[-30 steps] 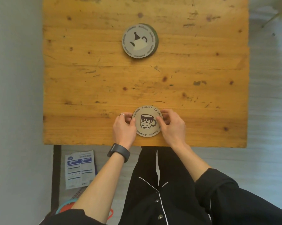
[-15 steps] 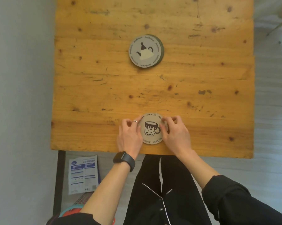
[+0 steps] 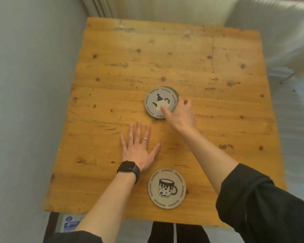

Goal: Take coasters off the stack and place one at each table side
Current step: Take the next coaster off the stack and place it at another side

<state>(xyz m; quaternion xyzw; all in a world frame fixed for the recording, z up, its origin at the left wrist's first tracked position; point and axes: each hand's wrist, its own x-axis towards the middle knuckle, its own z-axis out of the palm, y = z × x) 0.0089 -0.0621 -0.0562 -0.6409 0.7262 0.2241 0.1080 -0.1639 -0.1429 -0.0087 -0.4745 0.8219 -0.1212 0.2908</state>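
The right hand (image 3: pixel 180 114) has its grip on the stack (image 3: pixel 161 102), thumb on top and fingers probably curled round the far edge, so lift only the top coaster slowly, while the left hand (image 3: pixel 139 149) lies flat and open nearby on the bench (image 3: pixel 112 71).

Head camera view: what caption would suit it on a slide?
Right hand reaches the round coaster stack on the wooden table; mug-print coaster lies at the near edge.

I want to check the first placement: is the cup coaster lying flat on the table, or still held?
Flat and free. The cup coaster lies picture-up near the table edge, no hand touching it.
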